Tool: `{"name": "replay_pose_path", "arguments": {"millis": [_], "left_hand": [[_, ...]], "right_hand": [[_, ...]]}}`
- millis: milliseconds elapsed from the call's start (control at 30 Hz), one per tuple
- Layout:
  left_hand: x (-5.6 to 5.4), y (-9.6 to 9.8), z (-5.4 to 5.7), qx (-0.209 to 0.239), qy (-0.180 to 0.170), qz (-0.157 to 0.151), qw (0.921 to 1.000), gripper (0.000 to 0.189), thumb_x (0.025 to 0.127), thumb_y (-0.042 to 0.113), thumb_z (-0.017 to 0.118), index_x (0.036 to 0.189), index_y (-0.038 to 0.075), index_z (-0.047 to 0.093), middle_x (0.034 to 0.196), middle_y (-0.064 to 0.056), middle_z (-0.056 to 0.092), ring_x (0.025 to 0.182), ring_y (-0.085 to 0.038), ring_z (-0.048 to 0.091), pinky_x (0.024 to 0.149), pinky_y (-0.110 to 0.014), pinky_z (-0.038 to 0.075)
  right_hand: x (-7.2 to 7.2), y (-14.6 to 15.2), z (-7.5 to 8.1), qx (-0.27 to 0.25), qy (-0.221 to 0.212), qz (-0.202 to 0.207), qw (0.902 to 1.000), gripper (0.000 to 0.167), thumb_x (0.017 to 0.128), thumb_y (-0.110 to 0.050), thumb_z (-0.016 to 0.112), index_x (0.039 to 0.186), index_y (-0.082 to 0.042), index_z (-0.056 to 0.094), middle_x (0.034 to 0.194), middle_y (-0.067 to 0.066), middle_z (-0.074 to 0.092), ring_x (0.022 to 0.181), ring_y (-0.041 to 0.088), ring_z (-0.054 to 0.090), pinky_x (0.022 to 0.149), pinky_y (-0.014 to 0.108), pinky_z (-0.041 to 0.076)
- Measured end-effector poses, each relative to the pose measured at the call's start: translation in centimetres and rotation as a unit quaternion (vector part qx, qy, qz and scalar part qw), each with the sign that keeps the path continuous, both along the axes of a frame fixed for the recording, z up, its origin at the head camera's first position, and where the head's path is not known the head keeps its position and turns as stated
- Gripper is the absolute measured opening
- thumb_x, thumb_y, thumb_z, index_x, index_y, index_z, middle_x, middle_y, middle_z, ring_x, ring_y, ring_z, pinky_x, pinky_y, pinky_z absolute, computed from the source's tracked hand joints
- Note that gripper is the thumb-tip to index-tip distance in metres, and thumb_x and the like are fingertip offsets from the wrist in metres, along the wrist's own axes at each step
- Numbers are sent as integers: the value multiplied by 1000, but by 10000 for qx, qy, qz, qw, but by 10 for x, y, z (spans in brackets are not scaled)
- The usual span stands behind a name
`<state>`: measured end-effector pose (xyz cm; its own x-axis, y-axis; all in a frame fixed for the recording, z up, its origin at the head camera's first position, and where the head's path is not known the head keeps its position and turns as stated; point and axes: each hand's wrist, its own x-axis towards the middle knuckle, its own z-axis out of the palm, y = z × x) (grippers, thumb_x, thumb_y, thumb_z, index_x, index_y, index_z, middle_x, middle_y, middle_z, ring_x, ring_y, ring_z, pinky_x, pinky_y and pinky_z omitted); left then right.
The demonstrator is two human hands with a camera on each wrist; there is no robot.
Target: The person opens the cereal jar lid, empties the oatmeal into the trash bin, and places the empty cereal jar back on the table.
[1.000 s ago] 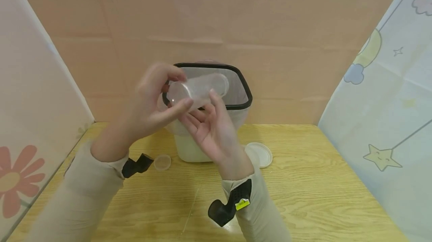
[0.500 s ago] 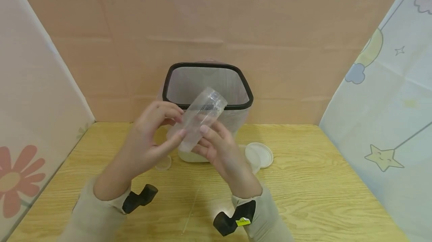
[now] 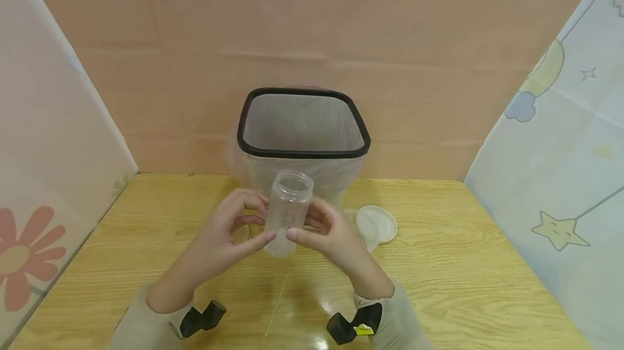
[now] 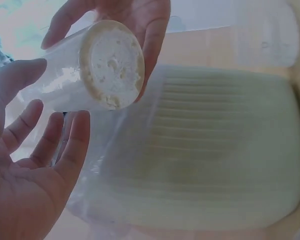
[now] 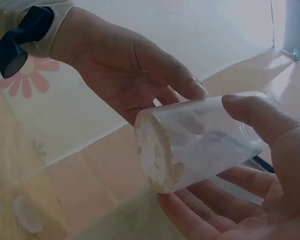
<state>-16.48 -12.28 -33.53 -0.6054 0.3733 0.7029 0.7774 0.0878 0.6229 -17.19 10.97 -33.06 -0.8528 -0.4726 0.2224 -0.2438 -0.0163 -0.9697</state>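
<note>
Both hands hold a clear plastic jar (image 3: 288, 206) in front of the bin, nearly upright in the head view. Its threaded mouth points up and has no lid on it. From the left, the thumb and fingers of my left hand (image 3: 235, 225) grip the jar's side. My right hand (image 3: 336, 235) holds it from the right, thumb near the lower part. The wrist views show yellowish, patchy residue on the jar's base (image 4: 114, 65). Through the jar's wall (image 5: 200, 145) no contents show.
Behind the hands stands a bin with a black rim (image 3: 304, 154) and a translucent bag. On its right are a white lid (image 3: 385, 224) and a clear container (image 3: 368, 232). A small translucent disc (image 5: 27, 214) lies left. A thin pale strip (image 3: 277, 306) lies nearer.
The jar has come from over the bin's opening down and towards me. It has turned from lying tilted, mouth towards the bin, to nearly upright. Both hands have lowered with it.
</note>
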Motion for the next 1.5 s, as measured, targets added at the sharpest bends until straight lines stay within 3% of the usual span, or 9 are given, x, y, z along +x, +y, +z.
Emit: {"name": "replay_pose_path", "arguments": {"millis": [167, 367, 633, 733, 867, 1000, 1167, 1500], "left_hand": [[0, 3, -20, 52, -266, -194, 9994, 49, 79, -16, 77, 119, 2, 54, 119, -11, 55, 111, -14, 57, 86, -31, 61], [-3, 5, -41, -253, -755, -164, 9967, 46, 84, -8, 78, 120, 5, 52, 120, -8, 54, 110, -13, 58, 89, -32, 60], [-16, 4, -64, -435, -1403, -235, 9889, 44, 83, -5, 81, 116, 2, 53, 115, -12, 59, 107, -13, 62, 89, -37, 60], [-20, 4, -72, -489, -1735, -309, 9831, 45, 82, -4, 81, 115, 3, 51, 116, -14, 60, 110, -18, 62, 92, -38, 59], [-24, 3, -78, -633, -2037, -358, 9763, 46, 82, -5, 81, 115, 3, 49, 118, -16, 59, 114, -32, 62, 95, -35, 58], [-25, 4, -82, -767, -2307, -407, 9692, 46, 83, -9, 78, 116, 0, 48, 122, -19, 56, 117, -41, 59, 97, -34, 56], [-26, 4, -87, -892, -2541, -412, 9622, 45, 86, -9, 76, 119, -2, 46, 125, -21, 52, 120, -43, 57, 97, -36, 56], [-28, 3, -95, -961, -2639, -401, 9589, 46, 87, -8, 74, 123, -3, 45, 127, -25, 53, 117, -44, 58, 97, -40, 56]], "right_hand": [[-1, 5, -12, 168, 48, 182, 9997, 65, 88, -11, 79, 145, -1, 49, 136, 22, 59, 118, 36, 63, 96, 40, 57], [-4, 11, -30, 329, -21, 240, 9992, 65, 88, -10, 80, 145, 1, 49, 136, 24, 58, 118, 38, 63, 97, 40, 56], [-15, 13, -56, 828, 102, 86, 9965, 59, 86, -7, 81, 139, -3, 55, 135, 20, 60, 121, 37, 62, 100, 36, 54], [-18, 12, -64, 1000, 208, 34, 9948, 59, 84, -6, 82, 137, -2, 56, 133, 20, 62, 120, 37, 62, 100, 41, 54], [-21, 11, -73, 1236, 403, -27, 9915, 59, 83, -7, 83, 136, -2, 58, 132, 20, 63, 119, 40, 62, 98, 51, 54], [-24, 10, -81, 1496, 463, -115, 9876, 58, 82, -10, 85, 134, -3, 60, 130, 18, 65, 117, 39, 63, 97, 54, 55], [-25, 8, -88, 1836, 648, -206, 9806, 56, 81, -12, 86, 131, -3, 62, 127, 13, 67, 113, 35, 66, 96, 50, 56], [-25, 6, -91, 2254, 702, -293, 9713, 55, 82, -14, 86, 130, -3, 61, 127, 11, 67, 113, 33, 64, 96, 50, 56]]}}
